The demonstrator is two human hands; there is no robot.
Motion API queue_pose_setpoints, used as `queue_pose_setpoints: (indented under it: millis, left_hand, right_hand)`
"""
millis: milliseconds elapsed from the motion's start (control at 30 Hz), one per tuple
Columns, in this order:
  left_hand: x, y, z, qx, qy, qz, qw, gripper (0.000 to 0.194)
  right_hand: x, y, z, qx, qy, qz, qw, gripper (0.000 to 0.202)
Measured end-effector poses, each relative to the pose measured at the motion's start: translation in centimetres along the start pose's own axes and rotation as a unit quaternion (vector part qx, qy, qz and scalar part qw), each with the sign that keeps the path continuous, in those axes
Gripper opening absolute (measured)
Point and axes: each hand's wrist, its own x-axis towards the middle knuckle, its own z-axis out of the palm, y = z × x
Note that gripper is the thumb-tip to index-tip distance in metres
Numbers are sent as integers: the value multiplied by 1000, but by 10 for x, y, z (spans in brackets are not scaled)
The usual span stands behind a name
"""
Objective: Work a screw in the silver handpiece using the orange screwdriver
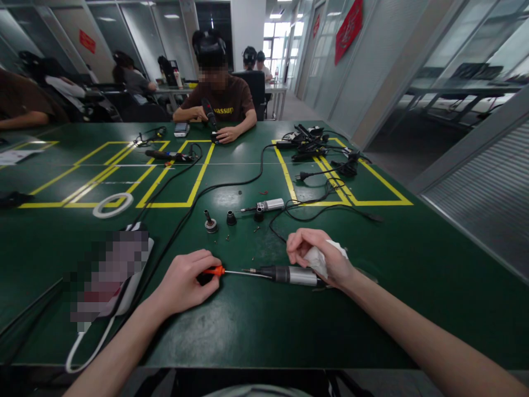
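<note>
My left hand (pixel 188 280) rests on the green table with its fingers closed round the orange handle of a screwdriver (pixel 243 273). Its thin metal shaft points right, toward a silver and black electric screwdriver (pixel 300 275) lying on its side. In my right hand (pixel 320 253) is a crumpled white tissue (pixel 324 258), just above that tool's rear end. Beyond my hands stand a round metal part with a stem (pixel 210 223) and black caps (pixel 231 218). Close to them lies a second, smaller silver tool (pixel 264 205). Several tiny screws (pixel 227 238) are scattered between.
A blurred phone-like device (pixel 111 275) with a white cable lies left, near a white tape ring (pixel 113 205). Black cords (pixel 215 186) cross the table. At the back right is a pile of black tools and cables (pixel 309 143). A person (pixel 223 99) across the table holds a black tool.
</note>
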Motion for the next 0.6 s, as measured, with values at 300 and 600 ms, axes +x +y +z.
queue_pose_setpoints:
  millis: [300,600]
  left_hand:
    - [-2,0,1,-15,-2,12,1000,15]
    - [0,1,2,-18,-1,6,1000,13]
  right_hand:
    - [0,2,-2,9,8,-6,1000,36]
    - [0,2,-1,27,22,-8,999,38]
